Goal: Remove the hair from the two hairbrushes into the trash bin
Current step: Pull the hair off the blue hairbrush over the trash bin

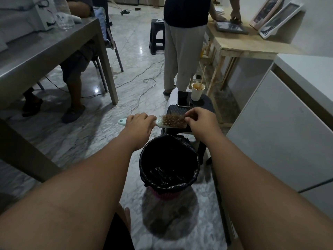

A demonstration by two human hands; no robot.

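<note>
A pale green hairbrush (171, 121) with brown hair matted in its bristles is held level above the floor. My left hand (139, 123) grips its handle. My right hand (200, 121) pinches at the hair on the brush's right end. Below and nearer to me stands the trash bin (168, 183), pink with a black bag lining it, open at the top. I see only one hairbrush.
A dark stool (207, 103) beyond the brush carries a phone (183, 98) and a paper cup (197, 91). A person stands behind it by a wooden table (248, 46). Another person sits at the grey table (45, 51) on the left. White cabinets (281, 123) stand on the right. Cables cross the floor.
</note>
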